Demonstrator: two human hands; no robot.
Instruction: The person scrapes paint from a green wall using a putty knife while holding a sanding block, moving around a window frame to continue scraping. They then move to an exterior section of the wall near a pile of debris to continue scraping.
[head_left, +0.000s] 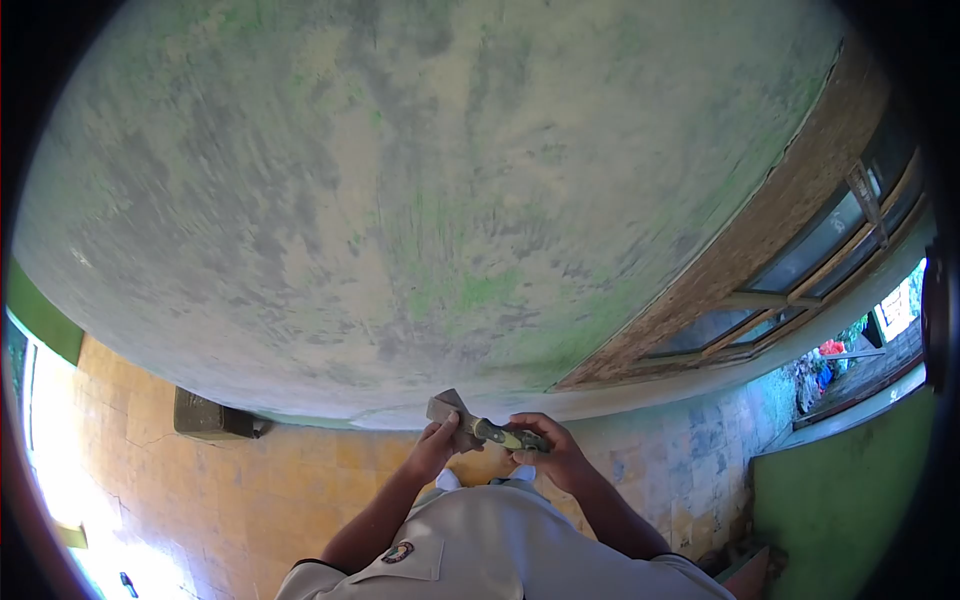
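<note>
A putty knife (495, 433) with a broad dull blade and a mottled green-and-cream handle is held in front of my waist. My left hand (433, 448) pinches its blade, with the thumb lying on the flat face. On the other side, my right hand (553, 450) is closed around the end of the handle. The knife lies crosswise between both hands, blade to the left. Just beyond it rises a wall (400, 220) with patchy grey, whitish and green paint.
A wooden-framed window (790, 270) with glass panes is set in the wall at right. Beside the wall base at left stands a dark box-like object (212, 415) on the yellowish tiled floor (250, 490). A green panel (850, 490) is at lower right.
</note>
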